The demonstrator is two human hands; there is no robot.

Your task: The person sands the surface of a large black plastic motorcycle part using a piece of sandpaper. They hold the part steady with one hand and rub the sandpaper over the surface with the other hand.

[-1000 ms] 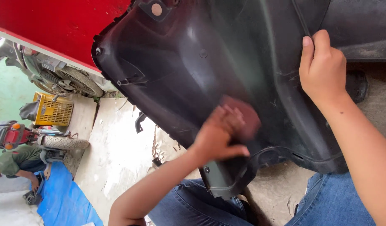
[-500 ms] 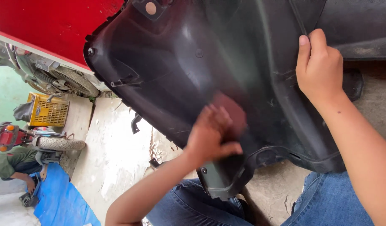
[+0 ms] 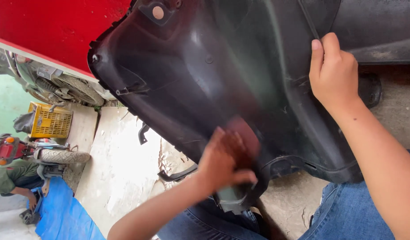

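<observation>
A large black plastic body panel (image 3: 191, 66) fills the upper middle of the view and rests over my lap. My left hand (image 3: 225, 162) presses a reddish-brown abrasive pad (image 3: 246, 133) flat against the panel's inner face near its lower edge. My right hand (image 3: 334, 73) is closed on a raised rib of the panel at the upper right, thumb along the rib. My jeans (image 3: 347, 213) show below the panel.
A red wall (image 3: 49, 26) is at the top left. Below it stand a motorcycle wheel (image 3: 76, 89) and a yellow crate (image 3: 49, 120). A crouching person in green (image 3: 9, 175) works at the far left beside a blue tarp (image 3: 62, 218). Concrete floor (image 3: 120, 169) lies under the panel.
My left hand and the pad have slid a little down and left along the panel. My right hand keeps its grip on the rib.
</observation>
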